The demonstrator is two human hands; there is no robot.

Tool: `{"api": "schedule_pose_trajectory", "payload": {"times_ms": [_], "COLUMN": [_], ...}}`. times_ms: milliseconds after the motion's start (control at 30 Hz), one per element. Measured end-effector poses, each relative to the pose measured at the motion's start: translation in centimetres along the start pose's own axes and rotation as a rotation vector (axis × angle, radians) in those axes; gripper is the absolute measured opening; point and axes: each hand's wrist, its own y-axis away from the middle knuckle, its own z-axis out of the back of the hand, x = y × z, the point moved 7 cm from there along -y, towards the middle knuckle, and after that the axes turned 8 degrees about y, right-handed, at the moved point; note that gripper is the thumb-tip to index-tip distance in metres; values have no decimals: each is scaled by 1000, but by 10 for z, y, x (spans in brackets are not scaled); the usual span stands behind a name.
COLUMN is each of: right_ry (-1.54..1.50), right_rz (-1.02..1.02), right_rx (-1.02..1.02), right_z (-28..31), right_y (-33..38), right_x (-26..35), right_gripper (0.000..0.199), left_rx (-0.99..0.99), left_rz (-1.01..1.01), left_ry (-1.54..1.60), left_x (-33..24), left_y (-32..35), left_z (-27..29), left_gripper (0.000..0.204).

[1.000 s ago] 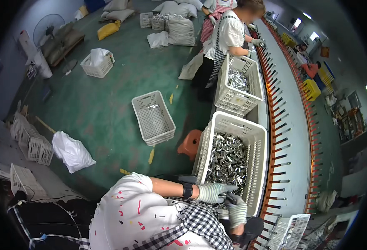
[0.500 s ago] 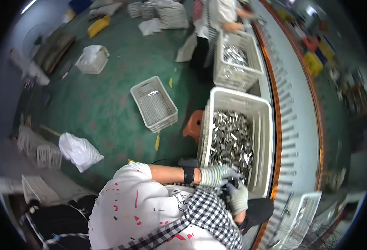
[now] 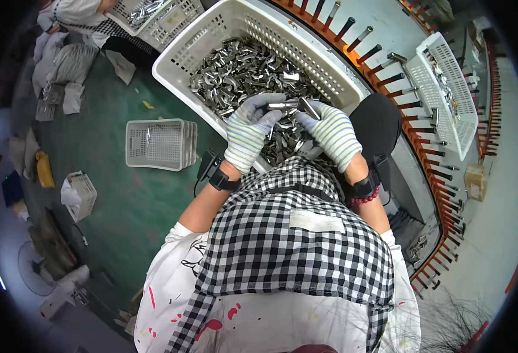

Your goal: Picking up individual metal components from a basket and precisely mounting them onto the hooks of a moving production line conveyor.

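Observation:
Both my hands wear striped knit gloves and are over the near end of a large white crate (image 3: 179, 62) full of shiny metal hammer heads (image 3: 241, 76). My left hand (image 3: 250, 129) is closed with its fingers round a bright hammer head (image 3: 283, 106). Just beside it, my right hand (image 3: 332, 132) pinches another metal hammer head (image 3: 309, 109) between thumb and fingers. The two pieces are close together, and their touching ends are too small to make out. Dark straps with small boxes sit on both wrists.
To the right runs a curved line of hammers (image 3: 369, 53) standing in an orange-edged rack. A white basket (image 3: 441, 88) sits beyond it. Stacked white crates (image 3: 162, 144) stand on the green floor at left. A co-worker's arm (image 3: 106, 6) shows at the far left, by another crate.
My view has turned to the right, so the crate now lies straight ahead. Both hands have lifted from the crate's near edge over the pile, with metal pieces plainly showing in them.

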Motion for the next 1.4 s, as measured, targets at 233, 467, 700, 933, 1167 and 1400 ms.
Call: {"api": "schedule_pose_trajectory", "payload": {"times_ms": [233, 467, 700, 933, 1167, 1400], "right_ry": [191, 308, 744, 838, 659, 926], "right_rz": [42, 307, 158, 159, -188, -64], "right_rx": [56, -300, -404, -383, -684, -560], "right_z": [1, 83, 194, 172, 261, 210], "right_y": [9, 9, -159, -194, -102, -112], "right_x": [1, 4, 33, 39, -40, -19], "right_gripper": [54, 56, 52, 21, 23, 14], "left_rx": [19, 111, 132, 192, 326, 368], "left_rz": [-125, -506, -580, -575, -577, -557], "left_ry": [-16, -1166, -1149, -1205, -1171, -1169], "left_x": [-21, -18, 15, 11, 7, 14], "left_y": [6, 44, 78, 67, 60, 54], "left_z": [-11, 5, 36, 20, 12, 9], "left_gripper": [34, 40, 27, 22, 24, 23]}}
